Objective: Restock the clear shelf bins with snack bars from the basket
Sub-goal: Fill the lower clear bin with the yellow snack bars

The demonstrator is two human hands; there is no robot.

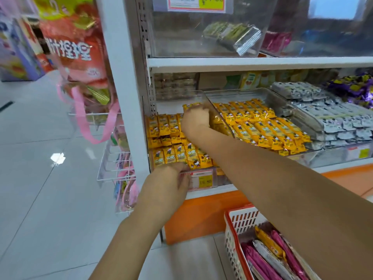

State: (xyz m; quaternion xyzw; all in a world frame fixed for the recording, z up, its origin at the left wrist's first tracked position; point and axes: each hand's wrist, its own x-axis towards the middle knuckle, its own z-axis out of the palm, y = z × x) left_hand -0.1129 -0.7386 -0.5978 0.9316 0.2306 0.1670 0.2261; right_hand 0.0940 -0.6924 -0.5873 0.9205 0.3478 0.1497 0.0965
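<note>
Right-hand fingers (198, 113) round a yellow snack bar (188, 106), over the left bin (205, 99).

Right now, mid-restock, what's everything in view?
yellow bars: many, yellow, filling two clear bins on lower shelf
grey packets: many, silver-grey, bin to their right
green packets: a few, green, upper-shelf bin
price tag: one, white and yellow, front of left bin
basket: one, white with red rim, floor, holding pink, yellow and white packs
left hand: one, holds left bin's front edge
right hand: one, grips a yellow bar at that bin's back
</note>
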